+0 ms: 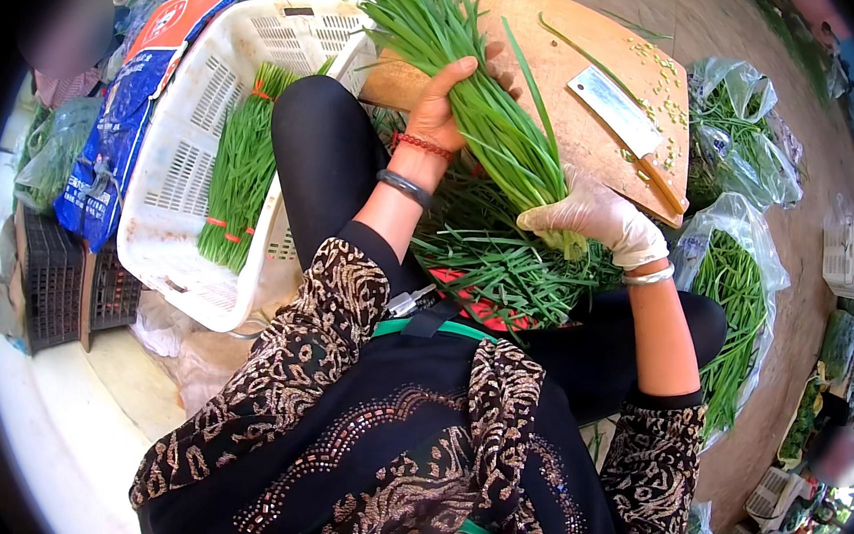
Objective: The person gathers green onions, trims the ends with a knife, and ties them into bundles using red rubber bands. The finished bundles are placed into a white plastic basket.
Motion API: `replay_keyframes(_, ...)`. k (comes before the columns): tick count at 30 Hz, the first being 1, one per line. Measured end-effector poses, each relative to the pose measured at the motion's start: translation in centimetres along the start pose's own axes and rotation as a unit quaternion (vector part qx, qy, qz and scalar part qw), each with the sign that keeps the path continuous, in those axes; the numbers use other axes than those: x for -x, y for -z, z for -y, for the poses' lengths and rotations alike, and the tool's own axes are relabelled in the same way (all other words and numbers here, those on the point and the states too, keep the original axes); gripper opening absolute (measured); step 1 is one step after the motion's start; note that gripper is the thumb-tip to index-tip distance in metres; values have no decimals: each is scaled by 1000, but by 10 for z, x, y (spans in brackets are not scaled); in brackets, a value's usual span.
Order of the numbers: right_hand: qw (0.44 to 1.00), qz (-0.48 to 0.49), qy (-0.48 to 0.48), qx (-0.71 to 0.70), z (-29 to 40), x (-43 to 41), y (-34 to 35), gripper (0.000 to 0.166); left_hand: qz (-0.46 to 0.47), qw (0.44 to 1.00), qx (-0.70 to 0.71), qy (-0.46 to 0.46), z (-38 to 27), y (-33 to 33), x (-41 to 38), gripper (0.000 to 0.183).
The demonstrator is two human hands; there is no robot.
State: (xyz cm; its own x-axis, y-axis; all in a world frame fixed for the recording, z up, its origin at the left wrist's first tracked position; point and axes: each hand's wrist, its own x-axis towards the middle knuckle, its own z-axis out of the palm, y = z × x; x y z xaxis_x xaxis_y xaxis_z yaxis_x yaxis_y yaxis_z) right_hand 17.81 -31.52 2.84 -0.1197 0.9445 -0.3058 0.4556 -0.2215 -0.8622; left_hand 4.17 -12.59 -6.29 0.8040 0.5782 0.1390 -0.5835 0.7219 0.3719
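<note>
A thick bunch of long green garlic chives (478, 98) is held slantwise before me, its pale cut ends low on the right. My left hand (448, 99), bare, wraps the middle of the bunch with the thumb on top. Gripping the stem end is my right hand (596, 216) in a thin whitish glove. Loose green leaves (517, 266) lie below the bunch, over my lap. Beyond my hands is a wooden board (520, 33) with a cleaver (620, 113) on it, its wooden handle towards the right. Small cut stem bits (656, 74) and one long leaf lie near the blade.
On the left, a white plastic crate (165, 254) holds chives tied with red bands (243, 170). Beside it are a blue printed sack (128, 93) and a dark crate (58, 275). Plastic bags of greens (730, 291) stand on the right. People are partly visible at both edges.
</note>
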Motion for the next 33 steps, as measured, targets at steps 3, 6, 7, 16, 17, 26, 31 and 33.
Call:
replay_keyframes(3,992,-94,62,60,-6,7,3,99,-37,999,8,-24,-9,-6,9,37)
replay_keyframes(6,984,-161,70,-37,-16,1,2,102,-11,998,55,-33,-16,-10,13,23)
replay_keyframes(7,985,-154,77,-22,-11,-2,0,98,13,997,70,-36,-18,-11,15,21)
replay_keyframes(16,926,-349,75,-127,-6,-37,-44,25,-65,994,-16,-89,-21,0,23,22)
replay_keyframes(17,915,-369,96,-131,-6,-37,-44,22,-69,994,-11,-87,-20,0,24,23)
replay_keyframes(26,859,-446,147,-203,-5,-27,-34,26,-75,993,13,-90,-27,9,25,17)
replay_keyframes(31,904,-382,99,164,12,-26,-45,24,-70,992,-10,-103,-22,8,25,12)
replay_keyframes(33,891,-420,133,110,-4,-36,-49,24,-80,991,-12,-106,-23,6,26,11)
